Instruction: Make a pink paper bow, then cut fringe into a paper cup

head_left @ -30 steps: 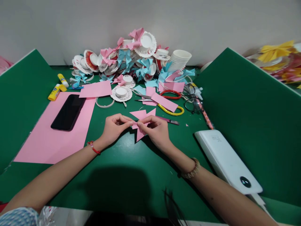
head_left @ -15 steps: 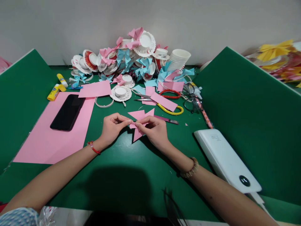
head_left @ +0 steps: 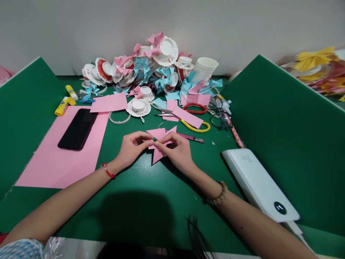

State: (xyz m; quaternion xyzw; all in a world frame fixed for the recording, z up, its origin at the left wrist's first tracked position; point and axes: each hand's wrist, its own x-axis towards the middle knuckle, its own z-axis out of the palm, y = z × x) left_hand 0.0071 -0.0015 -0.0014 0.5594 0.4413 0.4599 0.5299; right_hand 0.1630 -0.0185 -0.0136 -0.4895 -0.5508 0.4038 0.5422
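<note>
Your left hand (head_left: 133, 146) and right hand (head_left: 178, 149) both pinch the folded pink paper (head_left: 158, 157) between their fingers (head_left: 163, 148) — over the green surface (head_left: 151, 183), with the black phone (head_left: 78, 129) off to your left.

Plain grey wall (head_left: 81, 28) faces me; green tabletop (head_left: 180, 187) below me, green partitions (head_left: 269, 115) on both my sides.

One left hand (head_left: 133, 148) and one right hand (head_left: 176, 147); two bracelets (head_left: 108, 172). Two glue sticks (head_left: 61, 107), one phone (head_left: 77, 129), one pair of scissors (head_left: 198, 112), one pair of glasses (head_left: 221, 119), one power bank (head_left: 258, 183), one stack of cups (head_left: 205, 68). The heaped paper ornaments (head_left: 166, 46) overlap too much to count.
</note>
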